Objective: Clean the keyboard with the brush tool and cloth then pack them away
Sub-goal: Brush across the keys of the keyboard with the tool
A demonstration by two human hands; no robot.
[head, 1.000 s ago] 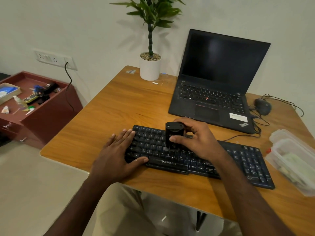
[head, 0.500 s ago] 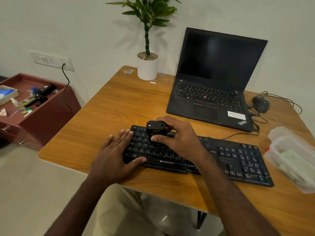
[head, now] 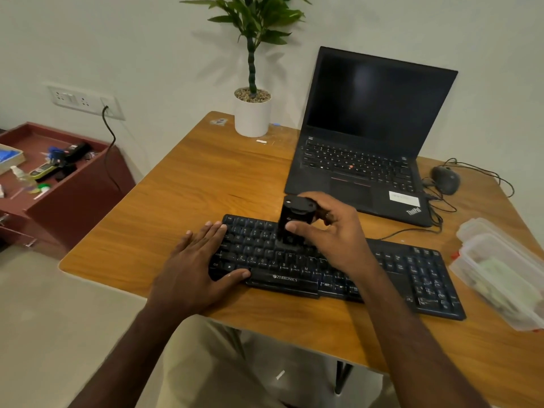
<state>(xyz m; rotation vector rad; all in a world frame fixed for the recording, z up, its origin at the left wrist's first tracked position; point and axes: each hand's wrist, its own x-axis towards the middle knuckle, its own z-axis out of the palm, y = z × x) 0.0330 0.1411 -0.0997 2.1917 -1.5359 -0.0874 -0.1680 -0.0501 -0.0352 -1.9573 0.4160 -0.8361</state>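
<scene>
Brushing looks underway; the right hand (head: 329, 231) grips the black brush tool (head: 295, 222) upright on the keyboard (head: 412, 269) keys, while the left hand (head: 194, 266) lies flat, steadying its end; next, I'd guess, sweep the rows beyond the right hand.

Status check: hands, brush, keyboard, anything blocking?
Left hand flat on the keyboard left end, bracing. Right hand grips the brush tool, upright on the upper key rows. No cloth seen out. Nothing in the way.
</scene>
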